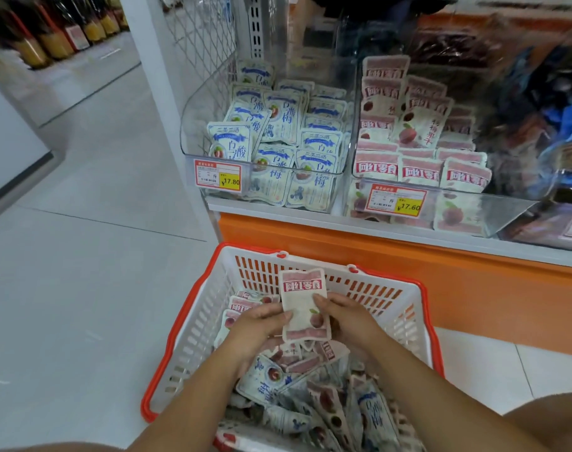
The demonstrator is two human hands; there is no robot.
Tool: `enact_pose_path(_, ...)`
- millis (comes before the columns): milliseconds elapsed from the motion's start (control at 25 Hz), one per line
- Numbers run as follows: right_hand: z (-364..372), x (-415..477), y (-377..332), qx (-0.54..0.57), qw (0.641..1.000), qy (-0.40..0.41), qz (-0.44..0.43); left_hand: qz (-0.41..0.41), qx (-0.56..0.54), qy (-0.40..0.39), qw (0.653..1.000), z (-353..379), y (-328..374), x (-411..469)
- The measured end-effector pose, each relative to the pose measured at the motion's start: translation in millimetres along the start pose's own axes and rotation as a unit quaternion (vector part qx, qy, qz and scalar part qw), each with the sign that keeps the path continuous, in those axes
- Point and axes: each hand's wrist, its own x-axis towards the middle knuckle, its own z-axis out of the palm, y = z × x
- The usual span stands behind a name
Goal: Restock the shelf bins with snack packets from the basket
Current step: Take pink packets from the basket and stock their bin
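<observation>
**Pink-and-white flat snack packet (306, 301) clamped between left hand (258, 326) and right hand (351, 321)**

Held upright, red-lettered band at the top, just above the white plastic lattice basket with an orange-red rim (200, 324). Pinched along its left edge by the left hand and along its right edge by the right hand, each thumb on the printed face. Hands close together, with only the packet between them. Both bare forearms reaching in from the bottom of the view.

Below, inside the basket: a loose heap of small packets (310, 402), pink-and-white mixed with blue-and-white, lying flat and tilted every way.

Beyond the basket, on a white shelf above an orange base panel (376, 265): two clear plastic bins side by side. Left clear bin (193, 119) filled with blue-and-white packets (284, 119), many standing on edge, with a red-and-yellow price tag (217, 177) marked 17.80 on the front. Right clear bin (354, 125) filled with pink-and-white packets (418, 132) in the same print as the held one, laid in overlapping rows, with a second price tag (397, 200) marked 17.60 on the front. Further right, blurred dark bags, print not readable.

Left of the bins, a white wire-mesh side panel (200, 37). Pale tiled floor (82, 256) under and left of the basket. Far top left, a blurred row of dark bottles with yellow labels (50, 37).
</observation>
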Motion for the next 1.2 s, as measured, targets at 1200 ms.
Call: enact_pose_path(1200, -15.9, -116.9, -132.9, -0.119, 0.957, 0.081, -0.253, 0.249, 0.191, -0.025, 0.949, 90.6, 136.3, -54.6)
